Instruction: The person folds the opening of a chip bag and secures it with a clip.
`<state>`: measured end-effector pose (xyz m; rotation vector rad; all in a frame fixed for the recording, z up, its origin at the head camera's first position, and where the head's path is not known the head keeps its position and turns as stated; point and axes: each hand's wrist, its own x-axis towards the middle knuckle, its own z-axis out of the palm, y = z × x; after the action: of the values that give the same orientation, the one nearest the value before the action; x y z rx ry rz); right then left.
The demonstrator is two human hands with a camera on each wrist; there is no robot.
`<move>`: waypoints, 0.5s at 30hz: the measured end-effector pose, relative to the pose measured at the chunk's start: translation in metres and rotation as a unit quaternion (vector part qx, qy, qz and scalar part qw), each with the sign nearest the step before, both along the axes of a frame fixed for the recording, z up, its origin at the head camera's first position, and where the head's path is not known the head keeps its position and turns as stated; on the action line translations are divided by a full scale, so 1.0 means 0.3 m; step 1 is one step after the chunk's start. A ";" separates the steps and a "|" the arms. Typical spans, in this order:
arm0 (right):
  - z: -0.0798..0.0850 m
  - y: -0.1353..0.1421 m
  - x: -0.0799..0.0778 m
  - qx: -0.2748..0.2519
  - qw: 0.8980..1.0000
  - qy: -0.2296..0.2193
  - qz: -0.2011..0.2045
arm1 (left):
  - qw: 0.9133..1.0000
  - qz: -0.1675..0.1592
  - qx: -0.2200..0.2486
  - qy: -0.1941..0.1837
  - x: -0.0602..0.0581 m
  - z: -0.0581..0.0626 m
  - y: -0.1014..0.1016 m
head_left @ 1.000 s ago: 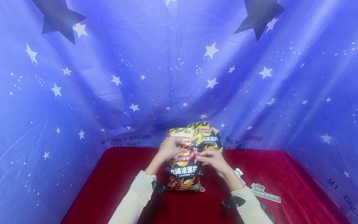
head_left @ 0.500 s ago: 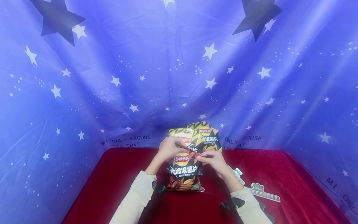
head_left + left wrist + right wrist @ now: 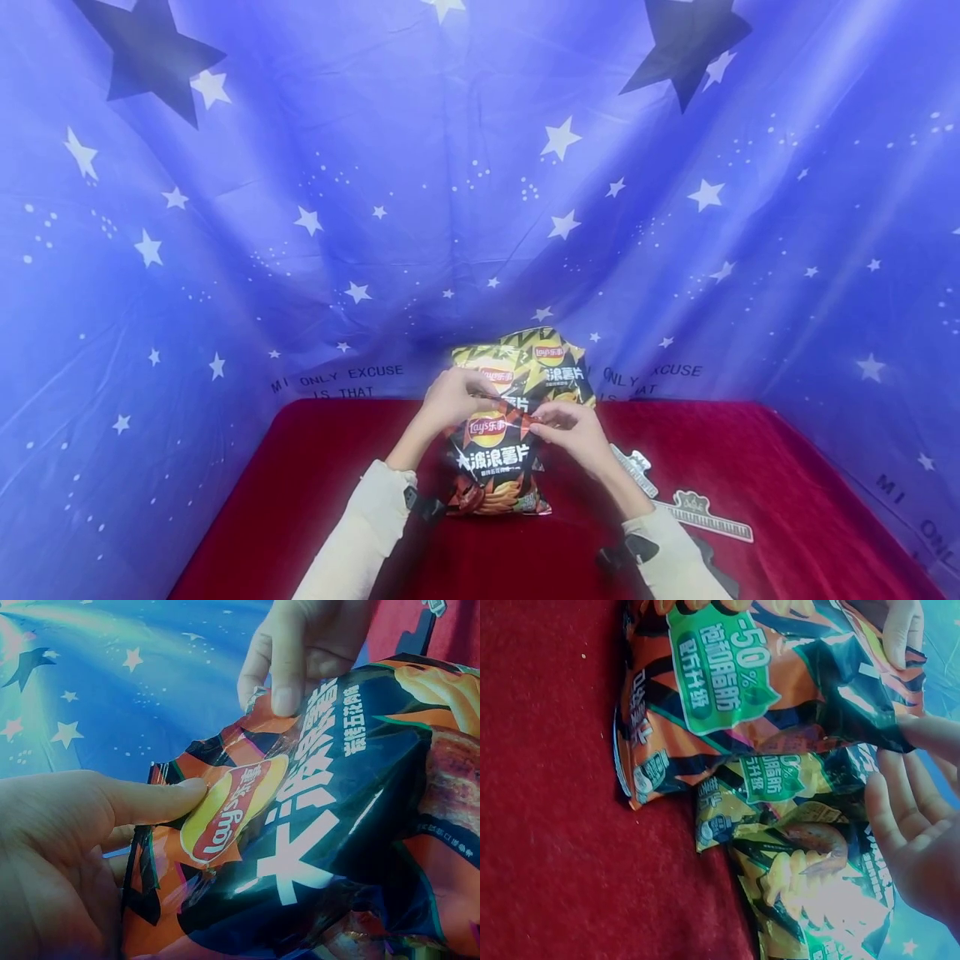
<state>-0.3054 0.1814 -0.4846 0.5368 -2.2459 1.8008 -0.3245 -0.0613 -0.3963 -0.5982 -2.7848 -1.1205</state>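
An orange-and-black Lay's potato chip bag [image 3: 491,479] stands upright at the middle of the table, its front facing me. My left hand [image 3: 453,396] pinches the bag's top edge on the left, thumb [image 3: 169,796] on the front and fingers behind. At the top right corner, my right hand [image 3: 573,433] pinches the film between thumb and fingers; its other fingers [image 3: 889,817] spread loosely below. Two yellow-and-black chip bags stand behind: one [image 3: 468,357] mostly covered by the left hand and the front bag, the other [image 3: 564,379] farther right.
Two pale clips with long, piano-key-patterned bars lie right of the bags: one clip [image 3: 705,518] by the right sleeve, another clip [image 3: 639,473] partly behind the right forearm. Red velvet cloth [image 3: 300,483] covers the table. A blue starry curtain [image 3: 420,208] rises behind and at both sides.
Both hands keep their pinch on the orange bag's top edge. The bag's upper front has creased slightly, and the right hand has shifted a touch. The other bags and clips stay put.
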 end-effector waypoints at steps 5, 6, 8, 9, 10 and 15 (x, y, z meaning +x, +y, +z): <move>0.007 0.020 0.001 0.009 0.999 -0.001 0.050 | 1.000 -0.016 0.018 -0.019 0.008 0.006 -0.011; 0.010 0.025 0.003 0.009 0.998 0.000 0.061 | 0.999 -0.019 0.025 -0.027 0.011 0.007 -0.014; 0.013 0.035 0.006 0.013 0.997 0.001 0.083 | 0.998 -0.024 0.041 -0.045 0.017 0.009 -0.019; 0.015 0.040 0.007 0.015 0.996 0.001 0.093 | 0.997 -0.025 0.050 -0.054 0.020 0.010 -0.021; 0.016 0.045 0.008 0.017 0.995 0.002 0.101 | 0.996 -0.024 0.055 -0.061 0.023 0.012 -0.022; 0.025 0.062 0.009 0.011 0.990 0.003 0.140 | 0.995 -0.012 0.066 -0.073 0.030 0.018 -0.019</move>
<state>-0.3026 0.1999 -0.4771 0.8998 -2.2825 1.8956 -0.3155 -0.0670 -0.3909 -0.5596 -2.8005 -1.3932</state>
